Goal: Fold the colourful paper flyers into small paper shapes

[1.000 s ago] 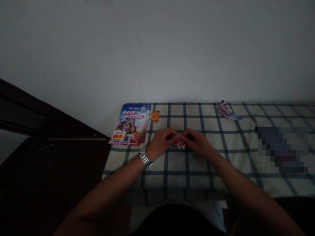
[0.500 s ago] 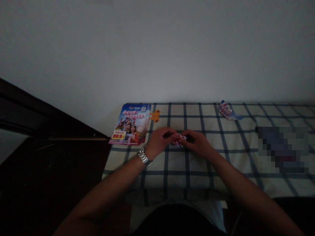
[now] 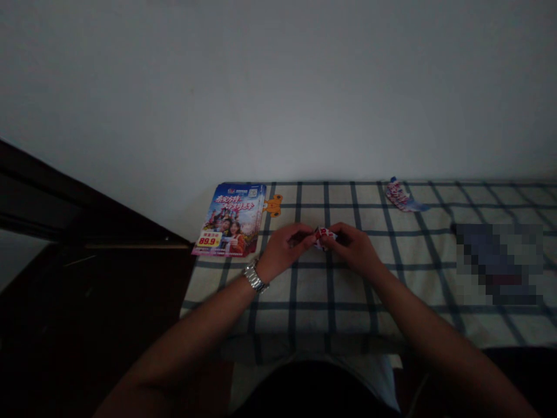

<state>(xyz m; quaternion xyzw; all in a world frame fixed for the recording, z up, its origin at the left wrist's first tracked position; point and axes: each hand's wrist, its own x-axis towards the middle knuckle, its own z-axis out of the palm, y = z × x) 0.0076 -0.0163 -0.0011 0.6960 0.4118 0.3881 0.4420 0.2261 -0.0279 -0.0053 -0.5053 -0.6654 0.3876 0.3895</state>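
Between my two hands is a small piece of folded paper point(image 3: 322, 237), printed in red and white with dark bits. My left hand point(image 3: 285, 248), a silver watch point(image 3: 256, 277) on its wrist, pinches the paper's left edge with thumb and fingertips. From the other side, my right hand point(image 3: 355, 249) grips it between thumb and forefinger. The fingers cover part of the paper, so its full shape is hidden. Both hands are low over the checked cloth point(image 3: 311, 290).
Printed flyers point(image 3: 230, 220) lie stacked at the left, an orange cartoon bear shape point(image 3: 272, 206) beside them. Farther right is a crumpled, colourful paper piece point(image 3: 402, 196). A dark blurred-out object point(image 3: 494, 261) lies at the right. A pale wall point(image 3: 304, 93) rises behind the table.
The folded paper has shifted slightly right and away from me, and turned, showing a different red and white face. Both hands have adjusted their fingers around it.
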